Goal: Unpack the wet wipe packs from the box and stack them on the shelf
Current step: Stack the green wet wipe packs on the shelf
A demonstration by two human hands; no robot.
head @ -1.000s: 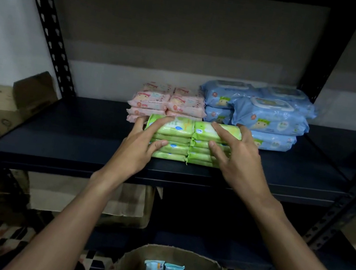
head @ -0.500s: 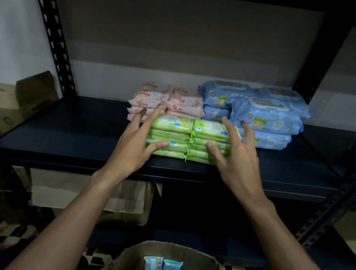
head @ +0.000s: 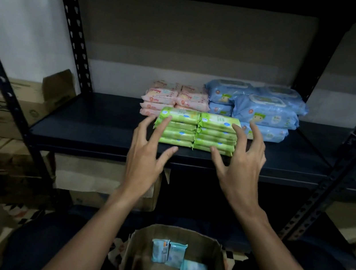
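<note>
— Where are the packs?
— Two green wet wipe stacks (head: 196, 131) sit side by side on the shelf (head: 94, 126), just beyond the left hand (head: 144, 166) and right hand (head: 240, 176); small pale-blue packs (head: 169, 251) lie in the box (head: 180, 234) below the wrists.
— And the hands?
— Spread-fingered, apart, gripping nothing.

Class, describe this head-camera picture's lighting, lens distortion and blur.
Head view: dim, dark at the corners; the wide lens splays the shelf uprights outward; green packs are the brightest, clearest thing; cartons at the left edge look smeared; the box below is shadowed.
</note>
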